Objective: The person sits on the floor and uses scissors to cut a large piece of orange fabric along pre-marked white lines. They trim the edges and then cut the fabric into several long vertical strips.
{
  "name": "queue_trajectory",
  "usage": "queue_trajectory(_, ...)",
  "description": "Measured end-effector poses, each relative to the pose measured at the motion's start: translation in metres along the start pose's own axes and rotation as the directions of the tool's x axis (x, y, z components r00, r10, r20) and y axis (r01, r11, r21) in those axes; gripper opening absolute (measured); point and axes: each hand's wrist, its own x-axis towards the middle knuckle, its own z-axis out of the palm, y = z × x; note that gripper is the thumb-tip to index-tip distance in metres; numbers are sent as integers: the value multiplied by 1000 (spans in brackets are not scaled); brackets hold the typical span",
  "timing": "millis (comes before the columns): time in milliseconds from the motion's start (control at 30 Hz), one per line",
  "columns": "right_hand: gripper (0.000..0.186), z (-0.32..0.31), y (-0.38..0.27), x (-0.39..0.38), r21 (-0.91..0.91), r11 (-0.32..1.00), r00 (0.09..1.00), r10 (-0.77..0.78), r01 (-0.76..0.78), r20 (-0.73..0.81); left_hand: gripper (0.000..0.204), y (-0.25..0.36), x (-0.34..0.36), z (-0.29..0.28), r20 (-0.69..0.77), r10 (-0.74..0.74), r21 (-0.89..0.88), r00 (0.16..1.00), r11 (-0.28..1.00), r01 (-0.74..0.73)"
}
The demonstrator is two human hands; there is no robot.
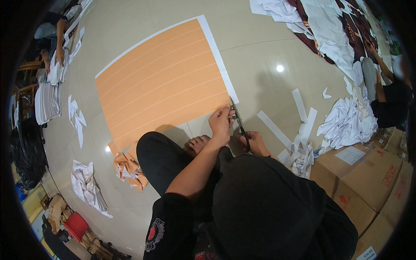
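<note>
A large orange sheet (158, 76) with pale parallel lines and a white border lies flat on the floor. My left hand (220, 122) pinches the sheet near its lower right corner. My right hand (255, 143) grips black-handled scissors (241, 127), whose blades point up along that corner, beside the left fingers. My bare foot (197, 144) rests below the sheet, near my bent leg. Crumpled orange scraps (130, 171) lie left of my knee. Loose white strips (275, 129) lie right of the scissors.
A co-worker (52, 37) at upper left handles white stacks (47, 104); another person (385, 99) sits at right by fabric (323, 32) and crumpled white material (344, 121). Cardboard boxes (364, 182) stand lower right. A black bag (27, 147) and red item (74, 225) are left.
</note>
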Motion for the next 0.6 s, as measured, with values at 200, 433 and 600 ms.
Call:
queue_trajectory(200,32,4,-15,2,16,999,999,35,-34,-31,22,0,0,-1,-1,4,-32,1000,999,-5)
queue_trajectory(433,32,10,-23,12,62,998,999,23,-20,-42,21,3,-2,-2,12,-13,-55,1000,998,14)
queue_trajectory(600,30,8,-18,19,53,999,999,12,-10,-38,20,2,-2,-2,24,-22,-80,999,996,24)
